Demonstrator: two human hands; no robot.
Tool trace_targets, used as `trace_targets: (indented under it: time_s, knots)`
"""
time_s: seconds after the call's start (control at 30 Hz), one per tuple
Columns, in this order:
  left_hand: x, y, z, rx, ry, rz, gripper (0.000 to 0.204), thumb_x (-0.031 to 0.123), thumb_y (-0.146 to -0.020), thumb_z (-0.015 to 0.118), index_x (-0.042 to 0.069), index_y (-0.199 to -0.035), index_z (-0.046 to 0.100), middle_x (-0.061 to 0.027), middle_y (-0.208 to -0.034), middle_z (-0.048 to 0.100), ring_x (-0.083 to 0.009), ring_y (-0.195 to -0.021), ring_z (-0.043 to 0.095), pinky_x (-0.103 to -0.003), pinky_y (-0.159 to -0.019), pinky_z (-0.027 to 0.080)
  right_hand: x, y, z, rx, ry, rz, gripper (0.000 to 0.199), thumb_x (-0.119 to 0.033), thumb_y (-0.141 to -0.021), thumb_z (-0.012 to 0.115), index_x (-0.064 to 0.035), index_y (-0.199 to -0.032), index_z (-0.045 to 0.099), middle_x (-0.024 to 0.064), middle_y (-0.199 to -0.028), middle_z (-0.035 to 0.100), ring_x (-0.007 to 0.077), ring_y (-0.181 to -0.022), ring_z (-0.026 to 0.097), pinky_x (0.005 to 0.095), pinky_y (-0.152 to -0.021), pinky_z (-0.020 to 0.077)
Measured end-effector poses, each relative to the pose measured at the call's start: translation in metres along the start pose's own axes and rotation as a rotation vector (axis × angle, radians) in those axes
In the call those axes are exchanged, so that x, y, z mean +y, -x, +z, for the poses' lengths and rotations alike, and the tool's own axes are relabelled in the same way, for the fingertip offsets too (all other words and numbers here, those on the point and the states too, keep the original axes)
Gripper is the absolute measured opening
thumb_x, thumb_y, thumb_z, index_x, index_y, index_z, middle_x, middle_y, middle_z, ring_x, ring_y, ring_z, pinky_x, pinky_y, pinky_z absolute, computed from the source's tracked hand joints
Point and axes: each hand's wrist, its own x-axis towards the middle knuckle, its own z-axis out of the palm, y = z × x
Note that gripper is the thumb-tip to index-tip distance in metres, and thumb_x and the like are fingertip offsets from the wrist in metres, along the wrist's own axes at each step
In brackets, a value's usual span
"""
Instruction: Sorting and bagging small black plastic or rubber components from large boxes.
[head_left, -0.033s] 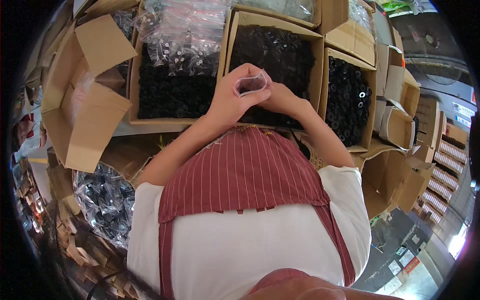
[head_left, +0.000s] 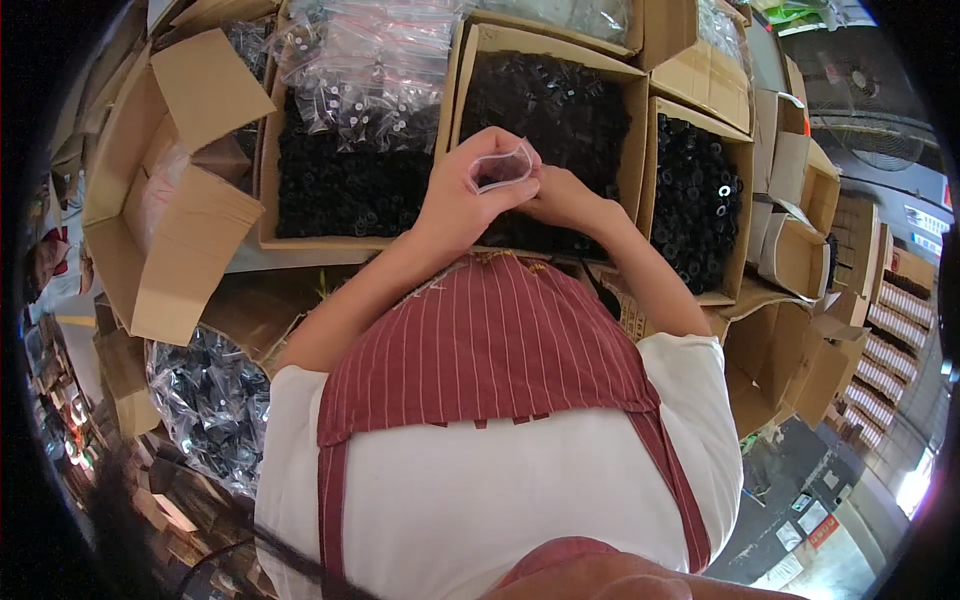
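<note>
My left hand (head_left: 462, 192) is closed around a small clear plastic bag (head_left: 497, 166), whose mouth gapes upward between thumb and fingers. My right hand (head_left: 568, 198) meets it from the right with curled fingers. Its fingertips are partly hidden behind the left thumb, so what they hold, if anything, does not show. Both hands are above the front part of a cardboard box of small black parts (head_left: 545, 90). Left of it stands another box with black parts (head_left: 340, 190), with filled clear bags (head_left: 375, 70) piled over its far half.
A box of black ring-shaped parts (head_left: 694, 195) stands to the right. On the left is an open carton (head_left: 195, 260) with raised flaps, and below it a large clear sack (head_left: 208, 400) of bagged parts. Empty-looking cartons (head_left: 770, 355) sit at the lower right.
</note>
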Motion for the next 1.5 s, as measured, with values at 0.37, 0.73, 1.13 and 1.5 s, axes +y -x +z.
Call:
trace_targets:
  time_s: [0.37,0.73,1.13,1.5]
  knots:
    - [-0.001,0.0,0.002,0.19,0.175,-0.019,0.019,0.0,-0.088,0.069,0.004,-0.105,0.062,-0.004,-0.103,0.065,-0.0144,-0.097,0.064,-0.028,-0.089,0.05,-0.011,0.034,-0.062,0.167,-1.217,0.333,0.042,-0.043,-0.103,0.053,-0.0054,-0.119,0.064,0.0089,-0.092,0.072,0.0124,-0.07,0.063,0.0268,-0.061,0.0519]
    - [-0.001,-0.002,0.003,0.184,0.172,-0.052,0.019,0.0,-0.089,0.067,0.003,-0.107,0.062,-0.0066,-0.099,0.067,-0.0158,-0.094,0.065,-0.029,-0.086,0.05,-0.035,0.058,-0.076,0.164,-1.585,0.117,0.054,-0.038,-0.105,0.045,0.0019,-0.142,0.047,0.0179,-0.127,0.061,0.0275,-0.11,0.065,0.0369,-0.094,0.0563]
    - [-0.017,-0.002,0.008,-0.112,0.045,-0.125,0.027,-0.001,-0.092,0.065,0.006,-0.118,0.059,-0.0034,-0.105,0.065,-0.0116,-0.101,0.062,-0.029,-0.089,0.05,-0.101,0.075,-0.088,0.333,-1.171,-0.026,0.023,-0.005,-0.098,0.057,-0.0029,-0.119,0.063,0.0056,-0.098,0.07,0.0054,-0.059,0.057,0.0183,-0.046,0.0402]
    - [-0.014,0.003,0.011,-0.058,-0.067,-0.034,0.035,-0.003,-0.088,0.068,0.002,-0.121,0.059,-0.006,-0.11,0.065,-0.0155,-0.103,0.063,-0.032,-0.091,0.052,-0.111,0.071,-0.084,0.331,-0.775,-0.235,0.038,0.004,-0.089,0.063,-0.0028,-0.126,0.064,0.0049,-0.11,0.066,0.0072,-0.078,0.062,0.0203,-0.06,0.0489]
